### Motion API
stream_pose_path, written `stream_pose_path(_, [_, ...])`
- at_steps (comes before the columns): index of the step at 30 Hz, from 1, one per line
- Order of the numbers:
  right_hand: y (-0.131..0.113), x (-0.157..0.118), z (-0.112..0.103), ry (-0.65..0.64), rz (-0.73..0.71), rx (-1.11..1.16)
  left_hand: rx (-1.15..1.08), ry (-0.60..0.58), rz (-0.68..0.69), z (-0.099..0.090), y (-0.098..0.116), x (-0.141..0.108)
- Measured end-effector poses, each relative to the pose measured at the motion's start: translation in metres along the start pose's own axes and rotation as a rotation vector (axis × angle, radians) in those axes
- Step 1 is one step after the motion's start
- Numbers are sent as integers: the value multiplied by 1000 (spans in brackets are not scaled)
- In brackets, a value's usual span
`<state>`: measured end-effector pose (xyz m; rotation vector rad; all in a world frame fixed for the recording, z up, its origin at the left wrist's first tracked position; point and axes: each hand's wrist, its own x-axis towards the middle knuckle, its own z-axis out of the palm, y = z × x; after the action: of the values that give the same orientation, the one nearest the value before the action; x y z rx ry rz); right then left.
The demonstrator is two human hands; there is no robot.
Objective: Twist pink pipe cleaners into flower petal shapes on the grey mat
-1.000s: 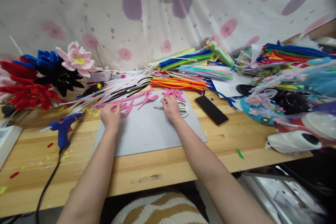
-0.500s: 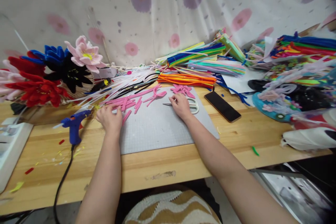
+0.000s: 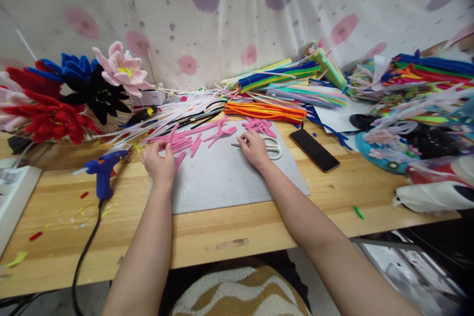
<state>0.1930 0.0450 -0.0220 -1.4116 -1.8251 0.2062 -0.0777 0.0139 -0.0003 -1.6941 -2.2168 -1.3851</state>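
Observation:
My left hand (image 3: pixel 160 160) pinches a short pink pipe cleaner (image 3: pixel 173 133), which sticks up from the fingertips. It is over the left edge of the grey cutting mat (image 3: pixel 218 182), beside more cut pink pipe cleaner pieces (image 3: pixel 196 144). A looped pink piece (image 3: pixel 222 131) lies further in on the mat. My right hand (image 3: pixel 254 149) is above the scissors (image 3: pixel 274 148), covering their middle; a blade tip shows to its left and the white handles to its right. Its fingers are drawn together, and what they hold, if anything, is hidden. Behind it sits a bunched pink pipe cleaner shape (image 3: pixel 261 126).
A blue glue gun (image 3: pixel 104 173) with a black cord stands at left, near pipe cleaner flowers (image 3: pixel 99 94). Orange pipe cleaners (image 3: pixel 264 111) and other coloured bundles line the back. A phone (image 3: pixel 314 150) lies right of the mat; bagged craft items (image 3: pixel 392 150) crowd the far right.
My left hand has come up slightly and to the right, and a pink pipe cleaner now stands up from its fingers. My right hand has barely moved. The view has shifted a little.

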Motion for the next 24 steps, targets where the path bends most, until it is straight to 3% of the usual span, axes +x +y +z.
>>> stream_pose_path(5, [-25,-6,7,-85,25,296,-196,-243,97,19,23,-22])
stream_pose_path(8, [-42,-10,20,-203,160,607,-229,-418,204,28,36,-36])
stream_pose_path(13, [-46,-11,36,-227,303,833,-245,-558,204,30,43,-44])
stream_pose_path(19, [-37,-10,37,-221,344,829,-271,-573,109,30,37,-40])
stream_pose_path(24, [-34,-10,37,-194,342,754,-127,-282,-44,15,19,-18])
